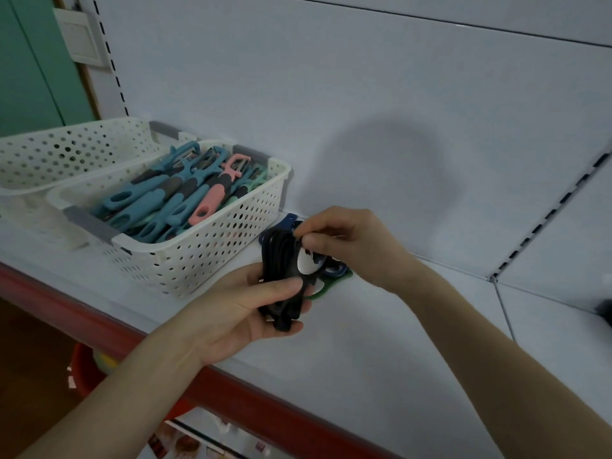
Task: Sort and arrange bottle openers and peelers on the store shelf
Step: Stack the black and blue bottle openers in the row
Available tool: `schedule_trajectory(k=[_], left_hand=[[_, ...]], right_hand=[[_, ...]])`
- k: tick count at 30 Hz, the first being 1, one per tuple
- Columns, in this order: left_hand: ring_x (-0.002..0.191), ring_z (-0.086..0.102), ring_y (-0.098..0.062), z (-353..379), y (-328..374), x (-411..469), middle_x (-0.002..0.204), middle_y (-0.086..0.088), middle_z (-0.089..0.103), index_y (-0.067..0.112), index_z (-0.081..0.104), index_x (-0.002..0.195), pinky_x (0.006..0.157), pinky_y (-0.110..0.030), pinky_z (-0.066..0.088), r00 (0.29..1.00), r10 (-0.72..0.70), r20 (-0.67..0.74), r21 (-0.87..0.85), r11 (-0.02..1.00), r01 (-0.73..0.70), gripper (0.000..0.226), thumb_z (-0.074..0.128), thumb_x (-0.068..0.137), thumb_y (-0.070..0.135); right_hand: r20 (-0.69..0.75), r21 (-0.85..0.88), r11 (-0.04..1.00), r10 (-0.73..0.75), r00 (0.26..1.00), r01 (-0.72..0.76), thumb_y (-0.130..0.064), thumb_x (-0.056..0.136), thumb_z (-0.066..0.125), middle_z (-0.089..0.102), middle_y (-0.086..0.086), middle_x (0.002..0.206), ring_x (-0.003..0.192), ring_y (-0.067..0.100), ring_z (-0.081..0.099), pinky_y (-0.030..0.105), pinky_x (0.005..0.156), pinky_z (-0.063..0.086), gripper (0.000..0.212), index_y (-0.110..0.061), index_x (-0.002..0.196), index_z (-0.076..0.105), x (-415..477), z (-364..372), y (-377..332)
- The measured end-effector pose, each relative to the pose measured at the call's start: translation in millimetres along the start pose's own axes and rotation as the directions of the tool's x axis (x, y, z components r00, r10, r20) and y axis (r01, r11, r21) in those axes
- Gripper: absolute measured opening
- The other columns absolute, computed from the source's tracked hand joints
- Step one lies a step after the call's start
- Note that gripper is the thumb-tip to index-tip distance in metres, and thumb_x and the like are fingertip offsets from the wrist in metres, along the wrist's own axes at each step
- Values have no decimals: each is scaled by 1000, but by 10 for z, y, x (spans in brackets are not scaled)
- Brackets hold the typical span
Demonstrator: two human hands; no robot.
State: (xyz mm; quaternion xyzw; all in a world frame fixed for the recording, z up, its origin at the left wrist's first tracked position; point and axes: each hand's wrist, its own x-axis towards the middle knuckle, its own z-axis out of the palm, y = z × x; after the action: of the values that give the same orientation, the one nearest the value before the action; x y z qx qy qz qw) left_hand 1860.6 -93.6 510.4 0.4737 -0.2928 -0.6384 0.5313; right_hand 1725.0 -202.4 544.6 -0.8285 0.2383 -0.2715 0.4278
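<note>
Above shelf (pixel 397 326), left-hand fingers (pixel 281 288) grip black opener stack (pixel 280 260), long axis front-to-back; right-hand fingers (pixel 314 241) pinch far end

No text, brand, number or sign can be read anywhere. The white patch (pixel 303 261) on the black bottle openers (pixel 278 256) carries dark marks, too blurred to make out. The packets (pixel 187 444) at the near left, under the shelf (pixel 364 342), show coloured print that is too small and soft to read.
</note>
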Motion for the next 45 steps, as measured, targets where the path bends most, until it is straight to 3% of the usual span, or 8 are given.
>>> schedule_trajectory(k=[4, 9, 17, 20, 25, 32, 39, 45], left_hand=[[62, 65, -15, -70, 6, -70, 78, -9, 70, 3, 64, 95, 51, -26, 54, 994, 68, -82, -34, 997, -71, 33, 63, 62, 2], [56, 63, -13, -157, 0, -145, 71, -9, 67, 3, 63, 91, 46, -24, 51, 984, 104, -146, -31, 993, -110, 25, 61, 66, 0], [54, 63, -12, -132, 11, -122, 68, -8, 68, 6, 62, 86, 44, -23, 51, 968, 147, -203, -17, 988, -154, 15, 58, 80, -7], [56, 64, -12, -131, 11, -116, 71, -8, 68, 5, 63, 90, 46, -24, 51, 970, 165, -176, -21, 985, -171, 16, 57, 80, -6], [56, 64, -11, -143, 24, -116, 70, -7, 69, 5, 62, 93, 47, -23, 52, 977, 159, -143, -43, 985, -167, 15, 55, 83, -3], [63, 67, -12, -153, 29, -60, 78, -10, 70, 5, 63, 98, 50, -23, 53, 989, 115, -93, -70, 990, -121, 22, 60, 77, 6], [72, 70, -18, 61, 54, -38, 89, -12, 72, 4, 66, 102, 50, -26, 54, 980, -17, 197, -126, 991, 42, 42, 65, 66, 27], [74, 70, -22, 33, 14, 27, 91, -18, 70, 0, 74, 90, 50, -27, 55, 887, -110, 448, -218, 949, 228, 67, 95, 30, 21]], right_hand=[[-213, -150, 982, 78, 974, -112, -18, 88, 61, 60, -12, 72, 65, 2, 56, 18, 65, 44, 7, -20, 81, 63, 81, 70, 131], [-43, -674, 684, 342, 939, -280, -43, 80, 65, 63, 7, 91, 79, 21, 56, 32, 67, 43, 41, -5, 94, 61, 105, 232, 322], [-74, -659, 672, 390, 918, -339, -51, 81, 61, 45, 2, 65, 60, 18, 42, 28, 54, 32, 48, -8, 60, 50, 139, 240, 331], [-120, -717, 607, 377, 918, -343, -53, 78, 63, 51, 3, 80, 69, 18, 46, 27, 52, 31, 46, -12, 68, 46, 147, 287, 349], [-178, -510, 768, 347, 921, -388, -26, 80, 70, 47, -2, 68, 69, 19, 43, 26, 53, 29, 30, -15, 67, 45, 44, 157, 364], [-399, 276, 930, 341, 851, -244, -8, 88, 58, 61, -1, 63, 58, 4, 58, 20, 61, 53, 13, -16, 81, 63, -319, -294, 19], [-281, 250, 935, 321, 904, -254, -4, 88, 56, 65, 15, 91, 75, 16, 61, 35, 78, 56, 12, -13, 83, 62, -478, -180, -166], [-268, 268, 936, 301, 915, -229, 1, 86, 54, 60, 30, 103, 68, 13, 63, 28, 67, 58, 14, -10, 83, 62, -722, -271, -235]])
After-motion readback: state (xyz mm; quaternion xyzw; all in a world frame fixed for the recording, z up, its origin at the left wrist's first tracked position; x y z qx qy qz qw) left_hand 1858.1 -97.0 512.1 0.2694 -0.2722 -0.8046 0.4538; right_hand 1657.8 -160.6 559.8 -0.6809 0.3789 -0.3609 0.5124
